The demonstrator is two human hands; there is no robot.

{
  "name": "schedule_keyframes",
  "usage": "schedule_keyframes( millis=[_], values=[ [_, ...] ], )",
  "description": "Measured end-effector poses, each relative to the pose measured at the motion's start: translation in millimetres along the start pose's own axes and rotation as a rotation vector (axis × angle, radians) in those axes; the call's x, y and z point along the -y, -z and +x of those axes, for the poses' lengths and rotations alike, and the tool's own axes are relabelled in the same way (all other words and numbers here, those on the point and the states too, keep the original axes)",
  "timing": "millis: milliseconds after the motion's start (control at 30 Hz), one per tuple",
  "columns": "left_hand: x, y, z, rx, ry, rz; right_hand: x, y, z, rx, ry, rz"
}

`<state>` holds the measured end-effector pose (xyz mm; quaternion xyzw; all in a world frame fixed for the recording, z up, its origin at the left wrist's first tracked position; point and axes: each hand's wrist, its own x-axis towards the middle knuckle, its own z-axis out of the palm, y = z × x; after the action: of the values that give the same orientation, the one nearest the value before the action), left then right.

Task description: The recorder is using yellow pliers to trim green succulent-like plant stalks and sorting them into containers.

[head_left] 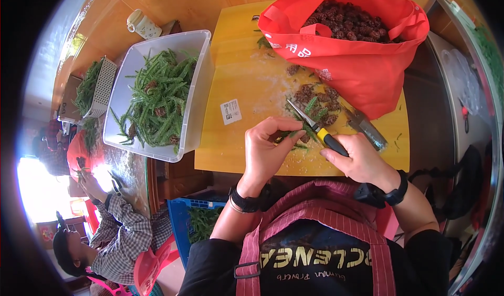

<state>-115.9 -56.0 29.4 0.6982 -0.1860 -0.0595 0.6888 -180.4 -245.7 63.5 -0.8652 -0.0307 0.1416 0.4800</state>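
Over the near edge of the yellow table (231,65), my left hand (268,144) pinches a green artificial pine sprig (295,134) between thumb and fingertips. My right hand (362,159) is closed round the black and yellow handle of long-nose pliers (326,137), whose metal jaws point away and to the left. Another bit of greenery (311,107) shows past the jaws; I cannot tell if it joins the held sprig. Just beyond lie several loose brown pine cones (304,94). A thin shiny packet (367,130) lies near my right hand.
A red bag (367,67) full of pine cones (349,23) stands at the far right. Left of the table, a clear plastic bin (200,99) holds sprigs with cones. A white label (230,111) lies flat. A blue crate (181,228) is lower left, near a seated person (126,228).
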Motion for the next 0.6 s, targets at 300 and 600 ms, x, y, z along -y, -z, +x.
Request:
schedule_keyframes(
  millis=[300,600],
  values=[
    [1.1,8.2,-0.5,0.004,0.039,0.051,1.2,-12.5,1.8,-0.157,0.047,-0.027],
    [-7.9,11.5,-2.8,0.018,0.004,0.014,5.7,-9.9,-3.2,-0.014,-0.104,0.288]
  ],
)
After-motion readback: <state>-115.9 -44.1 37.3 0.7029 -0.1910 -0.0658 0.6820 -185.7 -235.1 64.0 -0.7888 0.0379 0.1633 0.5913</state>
